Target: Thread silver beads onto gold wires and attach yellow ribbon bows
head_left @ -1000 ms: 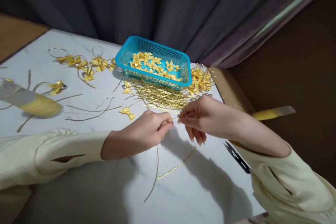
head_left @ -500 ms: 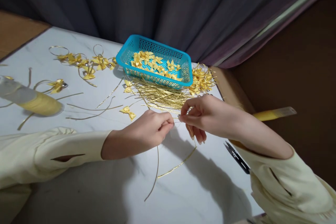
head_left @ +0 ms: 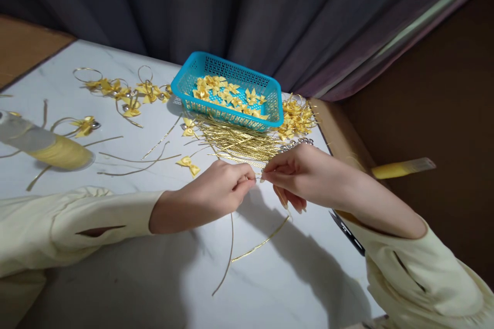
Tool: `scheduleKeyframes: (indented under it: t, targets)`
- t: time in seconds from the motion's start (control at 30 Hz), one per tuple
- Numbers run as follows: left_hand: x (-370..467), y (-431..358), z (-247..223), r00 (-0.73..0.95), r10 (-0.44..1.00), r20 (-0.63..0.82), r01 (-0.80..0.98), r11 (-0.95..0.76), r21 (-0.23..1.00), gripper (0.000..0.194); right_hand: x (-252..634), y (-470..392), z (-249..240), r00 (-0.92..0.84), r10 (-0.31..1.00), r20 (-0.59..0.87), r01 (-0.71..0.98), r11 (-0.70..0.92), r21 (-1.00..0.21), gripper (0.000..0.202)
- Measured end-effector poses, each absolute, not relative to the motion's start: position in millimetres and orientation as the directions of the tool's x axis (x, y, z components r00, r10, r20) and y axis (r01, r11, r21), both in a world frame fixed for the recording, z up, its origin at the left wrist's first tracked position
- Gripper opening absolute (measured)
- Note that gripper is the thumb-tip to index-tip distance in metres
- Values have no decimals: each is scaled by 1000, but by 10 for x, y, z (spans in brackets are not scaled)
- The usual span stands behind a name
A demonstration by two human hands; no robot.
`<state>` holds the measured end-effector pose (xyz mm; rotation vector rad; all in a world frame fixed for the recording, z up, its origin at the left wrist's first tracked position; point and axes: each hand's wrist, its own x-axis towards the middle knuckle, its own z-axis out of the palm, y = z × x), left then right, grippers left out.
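Observation:
Near the middle of the white table, my left hand (head_left: 216, 187) is closed, its thumb and forefinger pinched on a thin gold cord. Close to its right, my right hand (head_left: 299, 175) pinches the same cord, with its other fingers curled below. Only a short bit of cord shows between the fingertips. Beneath the hands a gold cord piece (head_left: 260, 244) and a darker cord (head_left: 230, 257) lie on the table. A yellow bow (head_left: 188, 165) rests beyond my left hand. Behind both hands is a pile of gold cords (head_left: 239, 140).
A blue basket (head_left: 226, 113) holds yellow bows. More bows with cord loops (head_left: 129, 93) lie left of it, and a heap of bows (head_left: 296, 117) lies right. A yellow spool (head_left: 59, 151) is at the left; black snips (head_left: 347, 234) lie at the right edge.
My right hand's fingertips have closed in and moved slightly left and down towards my left hand. Silver beads behind the right hand show more. My left hand is nearly still.

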<state>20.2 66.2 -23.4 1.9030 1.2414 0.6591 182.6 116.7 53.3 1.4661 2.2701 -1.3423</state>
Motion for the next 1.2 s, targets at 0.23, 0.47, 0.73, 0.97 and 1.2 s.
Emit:
scheduleKeyframes:
  t: [0.23, 0.47, 0.73, 0.97, 1.2]
  targets:
    - [191, 667, -243, 394, 919, 5, 466, -205, 861, 20, 1802, 1166, 559, -506, 677, -535, 796, 128, -592, 23]
    - [192, 663, -239, 374, 928, -7, 446, -173, 878, 22, 1785, 1151, 576, -502, 688, -524, 791, 121, -600, 23]
    - [205, 669, -238, 355, 935, 8, 449, -178, 876, 21, 1794, 1131, 581, -494, 691, -528, 806, 136, -576, 23]
    - [213, 661, -207, 328, 941, 82, 443, -230, 867, 19, 1849, 1111, 579, -501, 710, -495, 776, 116, -620, 20]
    - [216, 633, -132, 304, 952, 24, 344, -134, 929, 17, 2026, 1018, 744, -501, 722, -478, 730, 55, -681, 21]
